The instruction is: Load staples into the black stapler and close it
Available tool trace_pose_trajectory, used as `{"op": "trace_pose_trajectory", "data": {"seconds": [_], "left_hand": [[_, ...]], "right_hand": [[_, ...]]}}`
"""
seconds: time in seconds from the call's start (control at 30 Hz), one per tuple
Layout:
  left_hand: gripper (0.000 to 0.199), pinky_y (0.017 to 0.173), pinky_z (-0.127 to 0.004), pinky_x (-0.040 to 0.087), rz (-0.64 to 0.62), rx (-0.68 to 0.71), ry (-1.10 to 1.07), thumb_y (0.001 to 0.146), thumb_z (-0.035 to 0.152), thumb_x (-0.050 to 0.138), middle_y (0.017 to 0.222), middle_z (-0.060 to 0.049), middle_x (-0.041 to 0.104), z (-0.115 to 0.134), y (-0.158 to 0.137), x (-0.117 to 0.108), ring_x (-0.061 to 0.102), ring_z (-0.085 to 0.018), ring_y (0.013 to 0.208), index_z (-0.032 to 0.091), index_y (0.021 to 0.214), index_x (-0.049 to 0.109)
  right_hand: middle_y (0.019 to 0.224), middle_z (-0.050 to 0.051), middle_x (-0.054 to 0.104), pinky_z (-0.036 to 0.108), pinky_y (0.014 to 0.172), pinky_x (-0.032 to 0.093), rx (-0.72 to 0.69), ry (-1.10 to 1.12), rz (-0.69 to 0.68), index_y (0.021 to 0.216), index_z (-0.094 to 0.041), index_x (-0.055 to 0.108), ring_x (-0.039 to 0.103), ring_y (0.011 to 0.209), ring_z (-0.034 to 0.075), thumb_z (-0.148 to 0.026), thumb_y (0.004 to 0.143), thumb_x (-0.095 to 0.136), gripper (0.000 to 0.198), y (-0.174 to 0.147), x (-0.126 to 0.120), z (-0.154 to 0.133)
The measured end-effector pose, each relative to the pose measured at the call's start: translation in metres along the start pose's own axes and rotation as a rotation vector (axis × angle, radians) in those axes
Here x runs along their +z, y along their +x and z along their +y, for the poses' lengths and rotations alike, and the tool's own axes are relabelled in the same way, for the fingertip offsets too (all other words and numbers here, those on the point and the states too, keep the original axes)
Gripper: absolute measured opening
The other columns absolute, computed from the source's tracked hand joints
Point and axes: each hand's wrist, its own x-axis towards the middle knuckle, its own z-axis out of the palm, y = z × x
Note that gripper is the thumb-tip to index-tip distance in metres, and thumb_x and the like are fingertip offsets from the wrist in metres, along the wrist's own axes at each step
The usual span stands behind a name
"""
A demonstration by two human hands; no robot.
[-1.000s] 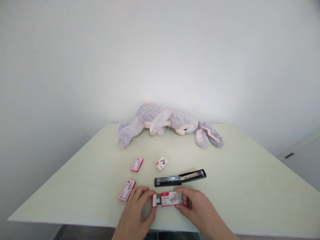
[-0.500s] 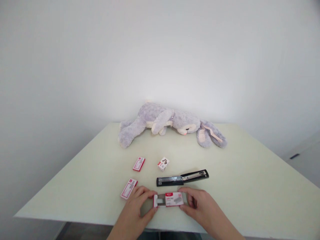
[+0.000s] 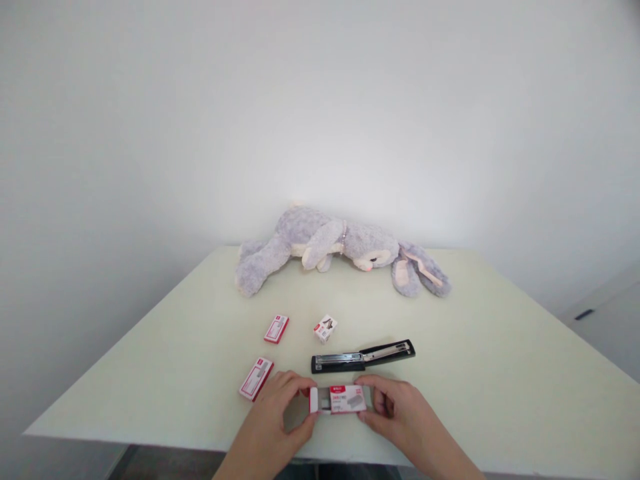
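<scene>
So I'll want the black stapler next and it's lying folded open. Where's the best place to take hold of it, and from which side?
Probably the near, wider black half of the stapler, pinched across its long edges from above. It lies flat and opened out on the table, so only the top and edges are free; the right hand is nearer.

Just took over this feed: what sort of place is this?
Probably a plain room with a desk, home or office: a pale table against a bare white wall, with a stapler, staple boxes and a plush rabbit.
</scene>
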Motion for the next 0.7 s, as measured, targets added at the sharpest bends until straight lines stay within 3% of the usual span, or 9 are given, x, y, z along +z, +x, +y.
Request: {"op": "trace_pose_trajectory", "data": {"seconds": [0.23, 0.33, 0.57, 0.7], "left_hand": [[0.037, 0.097, -0.042, 0.048, -0.048, -0.001, 0.054, 0.088, 0.033, 0.073, 0.11, -0.004, 0.068, -0.01, -0.002, 0.008, 0.061, -0.026, 0.107, 0.035, 0.125, 0.068], [0.039, 0.099, -0.042, 0.048, -0.04, 0.004, 0.047, 0.093, 0.034, 0.067, 0.112, -0.005, 0.069, -0.009, -0.002, 0.008, 0.061, -0.024, 0.107, 0.036, 0.133, 0.065], [0.033, 0.099, -0.042, 0.048, -0.044, -0.015, -0.008, 0.097, 0.029, 0.061, 0.109, -0.004, 0.071, -0.001, 0.005, 0.008, 0.062, -0.024, 0.104, 0.035, 0.129, 0.068], [0.025, 0.099, -0.044, 0.047, 0.039, -0.045, -0.037, 0.098, 0.034, 0.061, 0.105, -0.005, 0.072, -0.003, 0.003, 0.021, 0.062, -0.024, 0.101, 0.031, 0.122, 0.069]], "right_hand": [[0.066, -0.006, 0.06, 0.024, 0.062, 0.038, 0.019, -0.057, 0.023, 0.118, -0.034, 0.074, 0.057, 0.062, 0.014, -0.029, 0.08, 0.072, 0.038, -0.001, 0.002, -0.001], [0.067, -0.006, 0.061, 0.024, 0.062, 0.038, 0.024, -0.055, 0.019, 0.118, -0.034, 0.074, 0.058, 0.062, 0.014, -0.029, 0.08, 0.072, 0.038, -0.001, 0.001, -0.002], [0.063, -0.007, 0.063, 0.025, 0.06, 0.035, 0.037, -0.131, 0.018, 0.115, -0.039, 0.075, 0.058, 0.06, 0.015, -0.031, 0.08, 0.073, 0.036, 0.0, 0.001, -0.017], [0.067, -0.006, 0.066, 0.025, 0.063, 0.038, 0.045, -0.116, 0.027, 0.119, -0.038, 0.075, 0.061, 0.064, 0.016, -0.031, 0.08, 0.073, 0.039, 0.0, 0.005, -0.018]]}}
